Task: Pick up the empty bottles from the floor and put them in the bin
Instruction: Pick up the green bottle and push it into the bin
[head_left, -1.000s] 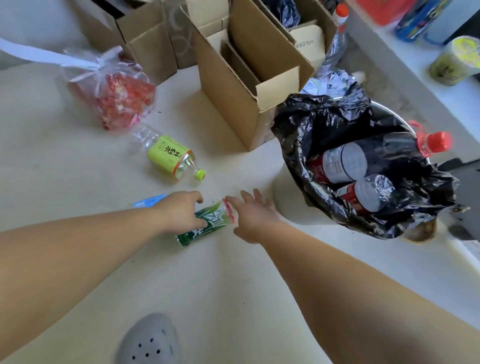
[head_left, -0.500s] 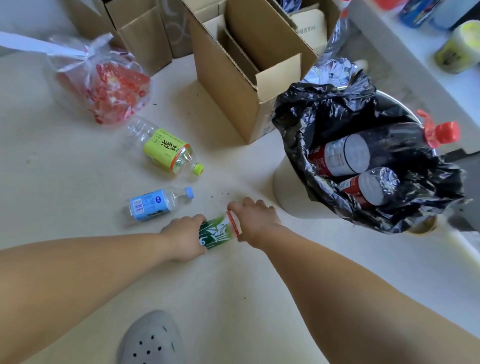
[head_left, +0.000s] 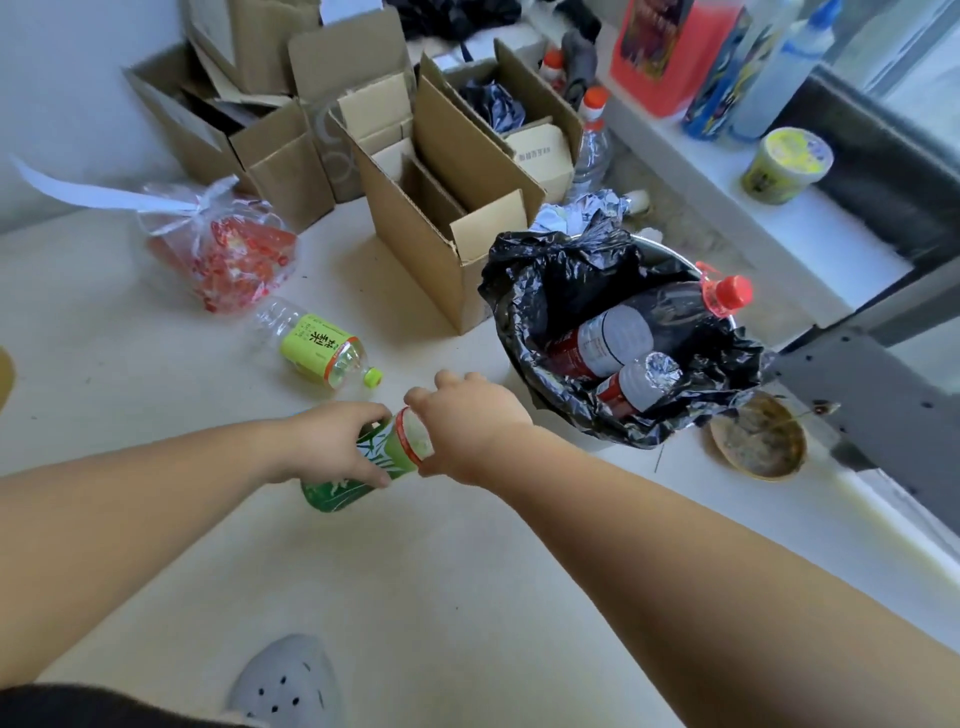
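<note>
A green bottle (head_left: 332, 491) with a leaf pattern and a red ring near its neck is tilted just above the floor. My left hand (head_left: 332, 441) grips its body from above. My right hand (head_left: 470, 421) is closed around its neck end. Just behind my hands, a clear bottle with a yellow-green label (head_left: 317, 345) lies on its side on the floor. The bin (head_left: 519, 291), lined with a black bag, stands to the right of my hands. It holds a large bottle with a red cap (head_left: 649, 322) and a smaller one (head_left: 634, 384).
Open cardboard boxes (head_left: 441, 234) crowd the floor behind the bin. A clear bag with red contents (head_left: 234, 254) lies at the left. A brown bowl (head_left: 758, 436) sits right of the bin, below a white ledge (head_left: 727, 171) with containers. My grey shoe (head_left: 291, 686) is at the bottom.
Both hands have closed on the green bottle and raised its neck end off the floor. The small blue-labelled bottle seen earlier is now out of sight behind my left arm.
</note>
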